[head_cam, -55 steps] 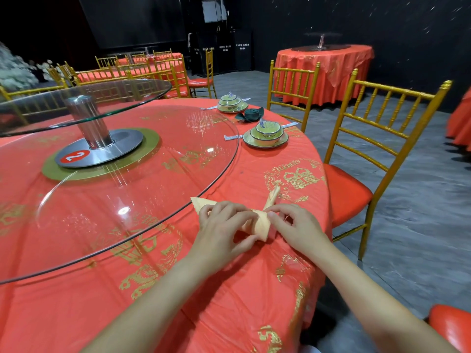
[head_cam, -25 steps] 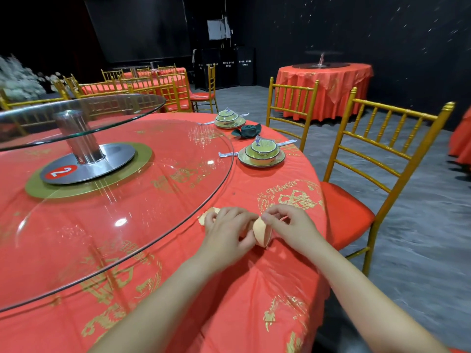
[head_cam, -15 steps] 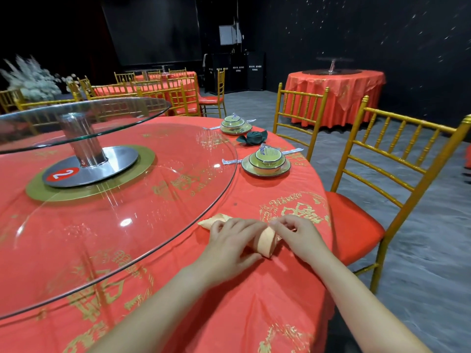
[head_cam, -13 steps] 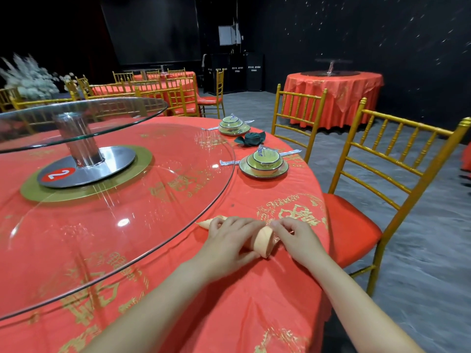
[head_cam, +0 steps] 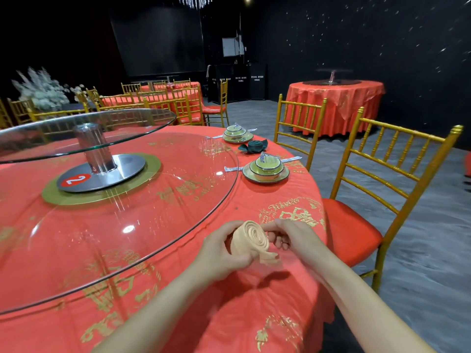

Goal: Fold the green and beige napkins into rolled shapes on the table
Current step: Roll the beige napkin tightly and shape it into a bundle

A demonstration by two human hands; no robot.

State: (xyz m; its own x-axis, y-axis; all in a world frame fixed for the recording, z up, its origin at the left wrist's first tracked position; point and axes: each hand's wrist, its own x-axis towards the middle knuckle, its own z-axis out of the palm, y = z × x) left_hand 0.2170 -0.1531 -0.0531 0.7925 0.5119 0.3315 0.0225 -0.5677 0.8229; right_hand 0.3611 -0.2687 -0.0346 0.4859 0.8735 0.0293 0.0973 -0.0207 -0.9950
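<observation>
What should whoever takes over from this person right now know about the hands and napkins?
Left hand grips the beige napkin, coiled into a spiral and apparently lifted just off the table; a loose tail hangs below.
Right hand pinches the roll's far edge.
Green napkin sits already rolled between the near bowl set and the far bowl set.
Left to do: secure the tail, set the beige roll down.

The left hand (head_cam: 224,250) and right hand (head_cam: 293,238) are bare, as are both forearms (head_cam: 158,309).
</observation>
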